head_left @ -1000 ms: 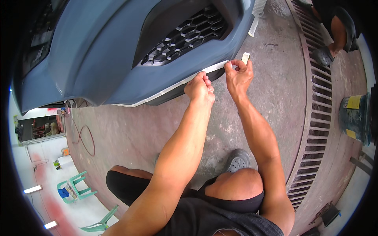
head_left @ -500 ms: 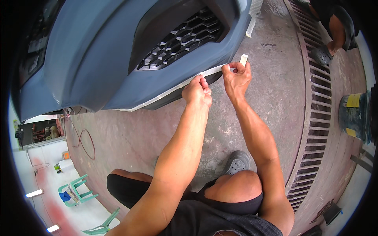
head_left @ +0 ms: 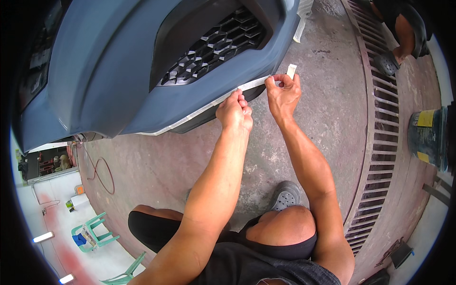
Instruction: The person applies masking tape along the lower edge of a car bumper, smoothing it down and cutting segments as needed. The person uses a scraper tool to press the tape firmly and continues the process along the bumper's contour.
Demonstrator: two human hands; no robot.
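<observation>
A grey-blue car bumper (head_left: 183, 102) with a black honeycomb grille (head_left: 221, 45) fills the upper left. Along its lower edge, above a black lower trim (head_left: 202, 118), runs a strip of pale masking tape (head_left: 256, 84). My left hand (head_left: 232, 113) is closed, thumb and fingers pinching at the tape line on the bumper's edge. To its right, my right hand (head_left: 284, 99) pinches the tape's other stretch between thumb and finger, holding it taut. A short pale tape end (head_left: 291, 71) sticks up past my right fingers. Both fingertips partly hide the tape they grip.
A floor grate (head_left: 384, 128) runs down the right side, with a dark bucket (head_left: 427, 135) beyond it. Another person's foot in a clog (head_left: 387, 64) rests at upper right. A red hose (head_left: 102, 175) and green chairs (head_left: 97, 232) are at left.
The bumper and both hands sit slightly farther left in the picture. Both hands keep their hold on the tape, with hardly any shift along the bumper.
</observation>
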